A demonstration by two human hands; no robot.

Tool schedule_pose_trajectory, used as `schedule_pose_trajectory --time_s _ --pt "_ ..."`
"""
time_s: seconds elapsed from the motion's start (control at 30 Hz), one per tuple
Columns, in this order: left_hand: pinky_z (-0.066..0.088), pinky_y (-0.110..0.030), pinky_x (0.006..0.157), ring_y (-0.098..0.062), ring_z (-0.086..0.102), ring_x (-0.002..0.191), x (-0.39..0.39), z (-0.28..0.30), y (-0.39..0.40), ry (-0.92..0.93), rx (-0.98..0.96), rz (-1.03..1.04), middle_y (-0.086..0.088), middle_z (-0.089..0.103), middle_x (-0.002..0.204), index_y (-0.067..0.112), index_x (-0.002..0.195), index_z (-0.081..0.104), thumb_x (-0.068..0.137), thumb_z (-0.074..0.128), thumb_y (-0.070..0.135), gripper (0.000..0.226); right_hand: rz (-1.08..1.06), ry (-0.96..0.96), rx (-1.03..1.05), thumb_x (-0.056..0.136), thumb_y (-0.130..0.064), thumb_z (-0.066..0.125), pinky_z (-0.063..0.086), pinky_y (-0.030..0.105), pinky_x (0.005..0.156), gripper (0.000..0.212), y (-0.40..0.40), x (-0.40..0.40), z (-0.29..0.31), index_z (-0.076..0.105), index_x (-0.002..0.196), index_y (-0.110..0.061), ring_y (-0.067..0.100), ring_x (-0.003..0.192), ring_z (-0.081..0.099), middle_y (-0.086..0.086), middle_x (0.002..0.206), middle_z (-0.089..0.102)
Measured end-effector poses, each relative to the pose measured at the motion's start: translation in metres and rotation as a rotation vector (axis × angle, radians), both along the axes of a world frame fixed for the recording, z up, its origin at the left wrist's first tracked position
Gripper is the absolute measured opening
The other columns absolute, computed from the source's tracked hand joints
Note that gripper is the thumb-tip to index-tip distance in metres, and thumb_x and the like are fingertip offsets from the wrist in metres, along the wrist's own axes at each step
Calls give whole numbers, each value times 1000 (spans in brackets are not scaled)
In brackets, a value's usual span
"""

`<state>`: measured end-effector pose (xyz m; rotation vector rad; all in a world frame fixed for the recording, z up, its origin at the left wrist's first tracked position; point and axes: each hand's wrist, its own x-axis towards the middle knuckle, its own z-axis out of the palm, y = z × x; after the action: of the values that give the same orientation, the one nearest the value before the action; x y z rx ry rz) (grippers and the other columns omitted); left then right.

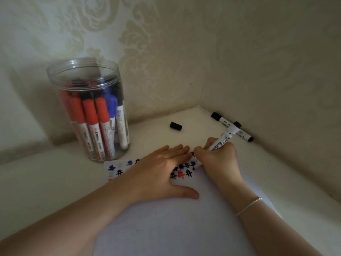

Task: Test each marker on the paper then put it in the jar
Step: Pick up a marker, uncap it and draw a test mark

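Note:
My right hand grips an uncapped white marker, its tip down on the white paper among black, blue and red hash marks. Flat on the paper just left of the marks rests my left hand, fingers straight. The marker's black cap lies loose on the table behind the hands. Left of the paper stands a clear plastic jar, open at the top, holding several red, blue and black markers. One capped black marker lies in the right corner by the wall.
Patterned walls close in the cream table at the back and the right, meeting in a corner. The jar stands near the back wall. A thin bracelet sits on my right wrist.

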<state>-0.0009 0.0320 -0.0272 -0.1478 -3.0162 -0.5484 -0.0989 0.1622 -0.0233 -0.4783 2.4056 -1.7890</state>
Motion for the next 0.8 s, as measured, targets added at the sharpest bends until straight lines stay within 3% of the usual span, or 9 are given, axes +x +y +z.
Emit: schedule_pose_trajectory --time_s 0.3,0.5,0.67,0.8 --pt "-6 -15 113 9 -1 140 -1 0 0 11 -9 -1 17 8 157 29 151 16 72 52 78 100 21 46 15 73 0 60 28 22 41 23 3 -1 0 45 58 -7 15 47 36 8 52 41" --pt "-5 -16 114 10 -2 139 0 -1 0 12 -10 -3 18 6 157 29 151 14 71 50 79 102 1 134 44 79 1 55 27 23 41 35 0 3 -2 33 55 -13 13 47 32 3 51 36" --pt "-3 -18 115 9 -1 140 1 -1 0 11 -4 -2 17 8 157 29 151 15 71 51 79 101 6 60 -14 75 1 60 31 20 38 27 3 -1 0 43 55 -6 14 41 39 11 50 45" --pt "-4 -17 114 9 0 141 0 -1 0 14 -7 -2 16 8 157 29 152 15 72 51 79 101 13 59 -2 76 0 61 33 20 37 37 2 0 -3 39 50 -12 9 34 40 -6 36 44"
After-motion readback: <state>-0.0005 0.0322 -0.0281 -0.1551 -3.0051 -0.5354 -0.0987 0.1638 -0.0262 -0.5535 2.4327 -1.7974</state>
